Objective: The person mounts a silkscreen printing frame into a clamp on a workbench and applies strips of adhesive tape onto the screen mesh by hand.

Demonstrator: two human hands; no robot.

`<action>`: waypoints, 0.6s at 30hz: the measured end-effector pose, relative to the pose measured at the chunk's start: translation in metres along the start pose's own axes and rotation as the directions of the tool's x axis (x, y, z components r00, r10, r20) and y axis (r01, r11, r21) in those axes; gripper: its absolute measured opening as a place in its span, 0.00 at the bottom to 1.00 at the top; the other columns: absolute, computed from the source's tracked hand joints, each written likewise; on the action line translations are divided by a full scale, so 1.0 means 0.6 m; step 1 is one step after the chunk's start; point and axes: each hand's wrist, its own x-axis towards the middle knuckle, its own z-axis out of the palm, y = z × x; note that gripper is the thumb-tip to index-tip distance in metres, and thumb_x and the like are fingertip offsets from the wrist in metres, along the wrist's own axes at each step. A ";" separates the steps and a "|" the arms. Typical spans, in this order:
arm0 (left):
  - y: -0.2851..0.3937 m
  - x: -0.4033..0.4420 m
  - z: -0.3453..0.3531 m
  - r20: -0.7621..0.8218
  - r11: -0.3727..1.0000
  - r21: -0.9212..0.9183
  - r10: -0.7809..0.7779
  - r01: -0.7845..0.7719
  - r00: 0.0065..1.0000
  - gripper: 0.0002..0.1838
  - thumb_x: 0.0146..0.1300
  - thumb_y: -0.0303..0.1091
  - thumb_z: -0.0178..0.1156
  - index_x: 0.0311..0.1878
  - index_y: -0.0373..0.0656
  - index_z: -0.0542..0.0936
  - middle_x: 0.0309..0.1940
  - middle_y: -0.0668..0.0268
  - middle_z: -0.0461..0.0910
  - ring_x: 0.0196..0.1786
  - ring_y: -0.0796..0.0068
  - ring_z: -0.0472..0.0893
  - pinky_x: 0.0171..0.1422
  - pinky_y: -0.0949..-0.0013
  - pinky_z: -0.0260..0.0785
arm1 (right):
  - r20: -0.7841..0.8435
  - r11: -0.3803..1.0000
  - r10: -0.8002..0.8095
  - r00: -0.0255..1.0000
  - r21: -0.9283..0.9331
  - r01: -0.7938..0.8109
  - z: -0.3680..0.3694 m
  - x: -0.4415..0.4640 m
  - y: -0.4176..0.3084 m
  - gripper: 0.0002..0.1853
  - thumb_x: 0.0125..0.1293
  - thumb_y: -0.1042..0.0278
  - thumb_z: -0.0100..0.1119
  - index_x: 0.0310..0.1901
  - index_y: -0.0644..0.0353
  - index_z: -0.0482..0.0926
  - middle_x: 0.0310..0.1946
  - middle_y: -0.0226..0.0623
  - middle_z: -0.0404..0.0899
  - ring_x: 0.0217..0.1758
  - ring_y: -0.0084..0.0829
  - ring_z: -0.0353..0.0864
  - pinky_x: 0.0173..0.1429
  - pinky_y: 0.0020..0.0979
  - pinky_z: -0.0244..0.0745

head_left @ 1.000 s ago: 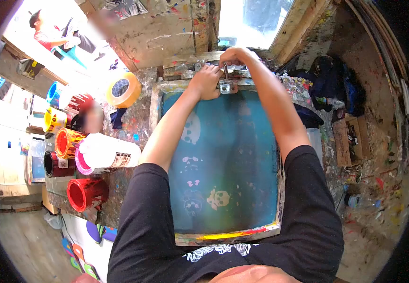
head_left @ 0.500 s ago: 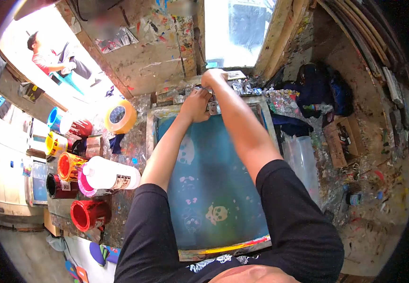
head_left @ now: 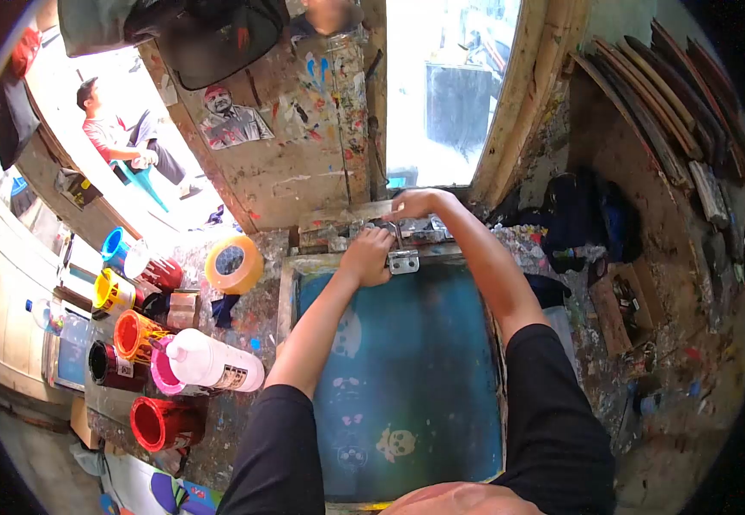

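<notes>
A silk-screen frame [head_left: 286,296] with blue mesh and pale skull motifs lies on the workbench in front of me. At its far rail sits a metal hinge clamp [head_left: 404,263]. My left hand [head_left: 367,257] is closed over the rail just left of the clamp, its thumb near the plate. Just behind the clamp, my right hand [head_left: 422,203] has its fingers curled together above a thin upright metal part [head_left: 398,230]. Whatever those fingers pinch is too small and hidden to make out.
On the left stand a white bottle [head_left: 218,360], a roll of clear tape [head_left: 234,263] and several paint tubs [head_left: 166,423]. A cardboard box [head_left: 626,305] and dark bags [head_left: 591,219] lie right. A seated person [head_left: 119,142] is outside; another person [head_left: 328,19] appears at the top.
My view has tilted up, so the bench sits lower in the picture. My right hand has lifted slightly and moved apart from my left, exposing the hinge clamp. The left stays at the rail.
</notes>
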 end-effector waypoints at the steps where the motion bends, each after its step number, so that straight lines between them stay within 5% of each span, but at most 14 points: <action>1: 0.000 -0.001 -0.002 -0.012 1.000 0.012 -0.004 0.004 1.000 0.31 0.43 0.38 0.65 0.54 0.34 0.78 0.50 0.51 0.78 0.58 0.48 0.76 0.67 0.53 0.68 | 0.203 0.990 0.126 0.971 0.043 -0.138 0.001 0.015 0.001 0.46 0.60 0.13 0.51 0.41 0.59 0.87 0.32 0.37 0.81 0.34 0.34 0.78 0.44 0.45 0.76; 3: 0.001 -0.002 -0.005 -0.001 1.000 0.030 -0.006 0.006 1.000 0.31 0.43 0.39 0.65 0.53 0.35 0.79 0.49 0.52 0.78 0.57 0.49 0.76 0.66 0.54 0.69 | 0.439 0.971 0.125 0.890 0.128 -0.200 0.000 0.021 0.022 0.47 0.58 0.10 0.48 0.41 0.55 0.87 0.28 0.33 0.78 0.30 0.32 0.73 0.38 0.41 0.74; 5: -0.004 0.000 0.002 -0.022 0.998 0.041 0.043 -0.042 0.999 0.32 0.39 0.37 0.64 0.52 0.34 0.77 0.48 0.53 0.78 0.57 0.52 0.76 0.67 0.56 0.68 | 0.339 0.934 0.073 0.938 0.306 -0.184 -0.018 -0.050 -0.026 0.41 0.68 0.19 0.48 0.29 0.57 0.84 0.16 0.23 0.66 0.18 0.20 0.57 0.26 0.32 0.55; 7: -0.003 -0.001 0.000 -0.022 0.999 0.039 0.034 -0.033 0.999 0.31 0.39 0.37 0.64 0.51 0.34 0.77 0.48 0.53 0.78 0.57 0.52 0.76 0.67 0.56 0.68 | 0.378 0.847 0.011 0.926 0.488 -0.210 -0.007 -0.047 -0.009 0.36 0.68 0.23 0.54 0.25 0.54 0.81 0.15 0.22 0.64 0.19 0.19 0.55 0.25 0.30 0.51; 10: 0.000 -0.001 0.000 -0.001 0.999 0.044 0.014 -0.014 1.000 0.28 0.41 0.37 0.65 0.50 0.36 0.79 0.50 0.53 0.78 0.57 0.50 0.76 0.67 0.54 0.68 | 0.318 0.883 0.023 0.948 0.438 -0.168 0.003 -0.030 0.010 0.34 0.61 0.22 0.63 0.22 0.51 0.79 0.18 0.23 0.70 0.20 0.23 0.59 0.29 0.34 0.55; 13: -0.003 0.001 -0.003 -0.003 0.999 0.050 0.020 -0.020 1.000 0.29 0.40 0.35 0.64 0.51 0.35 0.79 0.52 0.51 0.77 0.58 0.48 0.76 0.67 0.53 0.69 | 0.112 0.981 -0.025 0.993 0.195 0.003 0.024 0.011 0.022 0.32 0.61 0.29 0.64 0.32 0.58 0.87 0.29 0.37 0.82 0.30 0.30 0.76 0.37 0.38 0.71; 14: -0.007 -0.002 0.004 -0.014 0.998 0.055 0.028 -0.027 1.000 0.29 0.41 0.35 0.63 0.51 0.35 0.79 0.52 0.51 0.77 0.58 0.47 0.75 0.66 0.53 0.69 | 0.044 0.990 0.113 0.993 0.076 -0.116 0.007 -0.019 -0.023 0.30 0.59 0.33 0.65 0.35 0.59 0.88 0.34 0.40 0.85 0.35 0.32 0.80 0.42 0.38 0.75; 15: 0.005 0.003 -0.012 0.115 0.990 -0.043 -0.125 0.131 0.985 0.29 0.41 0.34 0.62 0.52 0.36 0.79 0.52 0.49 0.76 0.58 0.45 0.75 0.66 0.51 0.70 | -0.019 0.969 0.244 0.970 -0.037 -0.245 -0.009 -0.040 -0.077 0.28 0.58 0.38 0.65 0.37 0.60 0.89 0.38 0.44 0.88 0.40 0.34 0.84 0.47 0.38 0.79; 17: 0.007 0.001 -0.016 0.125 0.982 -0.093 -0.153 0.165 0.980 0.29 0.43 0.32 0.62 0.54 0.38 0.79 0.53 0.49 0.76 0.59 0.44 0.75 0.66 0.51 0.70 | -0.176 0.933 0.262 0.949 -0.204 -0.296 0.021 0.003 -0.078 0.27 0.50 0.41 0.66 0.43 0.56 0.90 0.44 0.43 0.89 0.45 0.36 0.87 0.49 0.42 0.82; 18: 0.010 0.000 -0.016 0.128 0.979 -0.058 -0.188 0.196 0.974 0.27 0.44 0.32 0.64 0.53 0.38 0.79 0.55 0.49 0.76 0.60 0.45 0.75 0.67 0.52 0.70 | -0.099 0.920 0.298 0.949 -0.234 -0.313 0.005 -0.013 -0.107 0.27 0.49 0.41 0.66 0.45 0.52 0.90 0.46 0.39 0.89 0.44 0.36 0.86 0.49 0.42 0.82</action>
